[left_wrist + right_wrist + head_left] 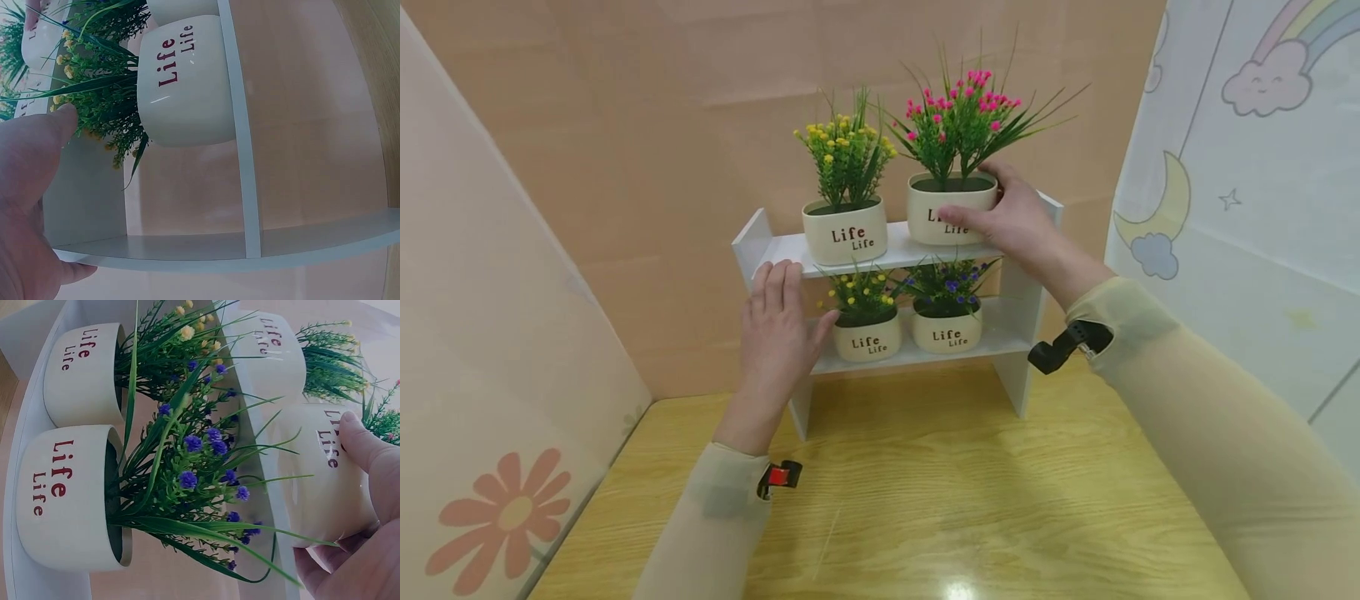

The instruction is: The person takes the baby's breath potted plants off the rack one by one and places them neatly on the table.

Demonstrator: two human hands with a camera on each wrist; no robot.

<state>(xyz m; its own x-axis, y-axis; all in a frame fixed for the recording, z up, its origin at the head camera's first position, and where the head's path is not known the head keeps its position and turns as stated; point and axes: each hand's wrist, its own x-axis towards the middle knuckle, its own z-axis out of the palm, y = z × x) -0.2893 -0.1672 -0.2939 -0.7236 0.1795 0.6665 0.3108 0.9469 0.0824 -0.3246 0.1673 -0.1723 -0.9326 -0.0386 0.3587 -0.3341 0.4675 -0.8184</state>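
My right hand (1026,225) grips a cream oval flowerpot (928,225) of pink flowers, thumb across the lettered front and fingers round its right side. This pot is at the right of the upper shelf (790,250) of a white rack. My left hand (775,325) rests with extended fingers at the rack's left end, fingertips at the upper shelf's front edge. In the left wrist view its thumb (65,122) reaches near yellow flowers, and one finger shows beside the side panel (156,262). A pot of yellow flowers (846,233) stands left of the gripped pot.
On the lower shelf stand a small yellow-flowered pot (867,340) and a purple-flowered pot (947,329). The rack is on a wood-grain table (925,483), with a plain backdrop (625,167) behind and printed sheets (1232,333) at both sides.
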